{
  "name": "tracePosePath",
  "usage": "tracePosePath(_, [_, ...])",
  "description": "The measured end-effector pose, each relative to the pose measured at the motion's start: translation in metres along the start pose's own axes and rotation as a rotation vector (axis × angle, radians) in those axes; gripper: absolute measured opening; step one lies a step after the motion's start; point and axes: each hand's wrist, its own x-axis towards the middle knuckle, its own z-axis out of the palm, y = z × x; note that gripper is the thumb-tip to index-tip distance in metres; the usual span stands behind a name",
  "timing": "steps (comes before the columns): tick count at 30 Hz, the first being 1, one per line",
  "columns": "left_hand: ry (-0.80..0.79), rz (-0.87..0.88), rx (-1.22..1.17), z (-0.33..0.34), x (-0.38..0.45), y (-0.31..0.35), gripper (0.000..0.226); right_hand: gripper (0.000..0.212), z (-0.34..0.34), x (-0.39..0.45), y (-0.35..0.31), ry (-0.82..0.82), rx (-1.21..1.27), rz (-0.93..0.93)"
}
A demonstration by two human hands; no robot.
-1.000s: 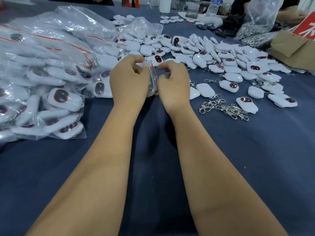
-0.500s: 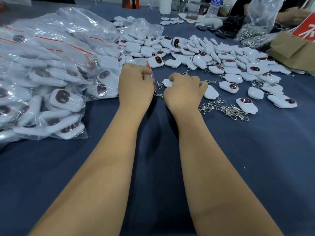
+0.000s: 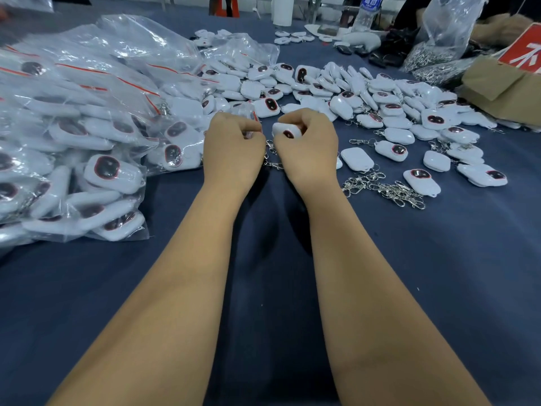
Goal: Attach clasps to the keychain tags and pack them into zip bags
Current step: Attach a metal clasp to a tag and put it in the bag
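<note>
My right hand (image 3: 307, 148) grips a white keychain tag (image 3: 286, 131) with a dark oval face, held just above the blue table. My left hand (image 3: 232, 150) is curled beside it and pinches the red-striped mouth of a small clear zip bag (image 3: 248, 112), mostly hidden behind the fingers. A metal clasp and chain (image 3: 272, 158) hang between the two hands. Loose white tags (image 3: 351, 95) lie heaped beyond the hands, and a tangle of metal clasps (image 3: 383, 190) lies to the right.
Packed zip bags (image 3: 82, 136) full of tags pile up on the left. A cardboard box (image 3: 503, 86) and a clear bag of metal parts (image 3: 442, 39) stand at the back right, a water bottle (image 3: 367, 10) at the back. The blue table (image 3: 453, 273) stretches toward me.
The right hand has picked up a white tag and lifted it next to the left hand. The zip bag in the left hand has dropped mostly out of sight behind the fingers.
</note>
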Motion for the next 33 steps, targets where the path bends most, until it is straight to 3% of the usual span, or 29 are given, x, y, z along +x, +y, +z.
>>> tracePosePath(4, [-0.016,0.003,-0.038,-0.001,-0.002,0.001,0.025,0.020,-0.001,-0.003,-0.004,-0.013,0.219,-0.038])
tracePosePath(10, [-0.006,-0.038,-0.103,-0.001,0.000,0.002,0.032,0.026,0.003,-0.002,-0.002,0.024,0.318,0.079])
tracePosePath(13, [0.005,-0.068,-0.153,-0.002,-0.001,0.003,0.035,0.022,0.002,-0.002,-0.003,-0.034,0.379,0.091])
tracePosePath(16, [0.002,-0.107,-0.203,-0.005,-0.004,0.006,0.037,0.028,0.005,-0.002,-0.001,-0.094,0.372,0.077])
tracePosePath(19, [-0.004,-0.115,-0.250,-0.004,-0.004,0.007,0.025,0.034,0.010,-0.002,0.001,-0.118,0.317,0.109])
tracePosePath(24, [0.006,-0.108,-0.287,-0.002,-0.006,0.008,0.031,0.025,0.011,-0.001,0.006,-0.131,0.306,0.121])
tracePosePath(29, [-0.027,-0.098,-0.290,-0.001,-0.005,0.006,0.030,0.032,0.012,0.000,0.008,-0.172,0.351,0.127])
tracePosePath(33, [-0.056,-0.076,-0.292,0.000,-0.004,0.005,0.027,0.020,0.010,0.000,0.005,-0.184,0.371,0.117])
